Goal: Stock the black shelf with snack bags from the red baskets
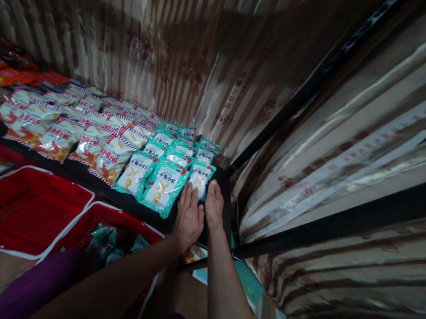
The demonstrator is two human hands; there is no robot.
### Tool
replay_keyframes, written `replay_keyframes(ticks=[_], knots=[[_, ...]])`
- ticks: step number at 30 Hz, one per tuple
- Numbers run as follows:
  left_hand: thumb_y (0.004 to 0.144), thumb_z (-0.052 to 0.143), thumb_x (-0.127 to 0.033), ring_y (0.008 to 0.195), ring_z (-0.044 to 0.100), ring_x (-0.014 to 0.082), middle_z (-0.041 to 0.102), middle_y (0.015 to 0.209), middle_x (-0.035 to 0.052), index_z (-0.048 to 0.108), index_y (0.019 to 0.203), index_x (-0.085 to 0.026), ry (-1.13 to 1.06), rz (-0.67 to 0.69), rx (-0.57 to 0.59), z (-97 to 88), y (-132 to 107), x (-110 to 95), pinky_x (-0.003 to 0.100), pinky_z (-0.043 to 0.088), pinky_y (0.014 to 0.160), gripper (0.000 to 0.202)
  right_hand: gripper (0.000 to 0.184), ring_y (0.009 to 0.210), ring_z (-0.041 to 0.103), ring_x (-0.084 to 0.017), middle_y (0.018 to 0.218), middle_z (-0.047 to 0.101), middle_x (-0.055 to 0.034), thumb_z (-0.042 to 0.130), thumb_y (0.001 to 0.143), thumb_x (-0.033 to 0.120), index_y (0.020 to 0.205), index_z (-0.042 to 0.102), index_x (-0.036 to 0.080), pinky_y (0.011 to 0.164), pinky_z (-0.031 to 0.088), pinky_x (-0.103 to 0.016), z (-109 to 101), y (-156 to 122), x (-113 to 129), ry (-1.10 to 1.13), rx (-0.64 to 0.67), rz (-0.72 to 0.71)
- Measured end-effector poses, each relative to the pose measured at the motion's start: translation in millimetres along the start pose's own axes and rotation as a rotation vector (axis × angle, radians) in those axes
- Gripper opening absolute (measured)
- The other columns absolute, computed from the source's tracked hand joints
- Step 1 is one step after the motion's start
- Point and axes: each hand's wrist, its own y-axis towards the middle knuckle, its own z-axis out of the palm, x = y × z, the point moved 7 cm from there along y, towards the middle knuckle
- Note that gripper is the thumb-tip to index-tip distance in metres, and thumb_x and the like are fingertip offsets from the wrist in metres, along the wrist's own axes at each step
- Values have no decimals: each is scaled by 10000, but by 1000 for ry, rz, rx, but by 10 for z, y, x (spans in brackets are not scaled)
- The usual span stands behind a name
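Note:
A teal-and-white snack bag (pixel 200 175) stands at the right end of the front row on a black shelf (pixel 130 199). My left hand (pixel 188 222) has its fingers against the bag's lower front and left side. At its right edge is my right hand (pixel 214 204), fingers pointing up along the side and partly hidden. Between them the two hands hold the bag. Just left of my left fingers leans another teal snack bag (pixel 163 186), with several alike beside and behind it.
White-and-orange shrimp snack bags (pixel 59 136) fill the shelf further left. Below it stand an empty-looking red basket (pixel 21 204) and a second red basket (pixel 109 214) holding teal bags. Black frame bars (pixel 334 215) and striped curtains (pixel 185 30) border the right and back.

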Motion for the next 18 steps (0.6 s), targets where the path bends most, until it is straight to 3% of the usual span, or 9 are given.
replay_keyframes(ticks=[6,11,15,18], knots=[[879,314,-144,1412,182,228,339,1460,186,424,1312,-59,-68,127,46,-48,-103,-70,469,235,1150,454,656,1274,441,-232,1364,498,-146,297,865,559,1288,511,105,1079,296,-365,-136,-405,157,5,-57,5],[892,285,-141,1395,236,217,391,1429,172,476,1258,-89,-111,217,62,-350,-477,-114,476,297,1122,416,608,1219,489,-235,1306,551,-143,301,866,529,1244,548,121,1052,327,-372,-199,-768,278,9,-103,-23],[887,305,-147,1380,273,217,445,1390,148,523,1186,-129,-115,213,85,-671,-925,73,484,320,1100,371,534,1150,537,-213,1239,602,-113,316,876,503,1196,575,164,1002,375,-352,-146,-1220,328,69,-139,-49],[880,358,-184,1337,350,212,506,1336,120,570,1106,-163,-132,128,90,-895,-1237,374,475,328,1091,310,500,1129,550,-201,1208,621,-97,325,880,487,1178,580,177,984,390,-338,26,-1649,298,105,-123,-69]])
